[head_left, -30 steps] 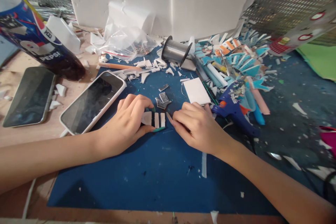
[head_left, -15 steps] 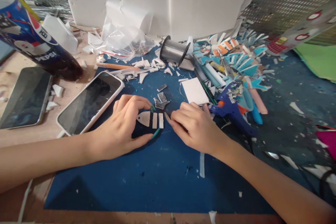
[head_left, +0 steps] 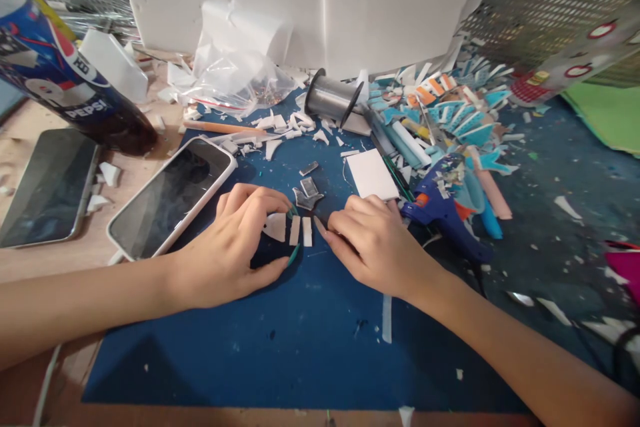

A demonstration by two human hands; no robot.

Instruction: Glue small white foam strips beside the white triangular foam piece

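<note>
My left hand (head_left: 235, 237) rests on the blue mat, thumb and forefinger pinching the two ends of a narrow white strip (head_left: 295, 231). Under its curved fingers lies a white fish-head-shaped piece (head_left: 275, 227) with a dark dot, partly covered. Another white strip (head_left: 307, 231) stands apart, just right of the pinched one. My right hand (head_left: 367, 240) is closed beside that strip, its pointed fingertip close to the strip's right side. Whatever its fingers may hold is hidden. Several small dark grey shiny pieces (head_left: 308, 193) lie beyond the hands.
A white square (head_left: 373, 174) and a blue glue gun (head_left: 445, 213) lie to the right, near heaped scraps (head_left: 457, 113). Behind are a wire spool (head_left: 333, 99) and a plastic bag (head_left: 235, 80). Phones (head_left: 173, 197) and a Pepsi bottle (head_left: 70, 80) stand left.
My left fingertips have shifted slightly left and closer together, from around the right strip to the middle one. My right hand has barely moved.
</note>
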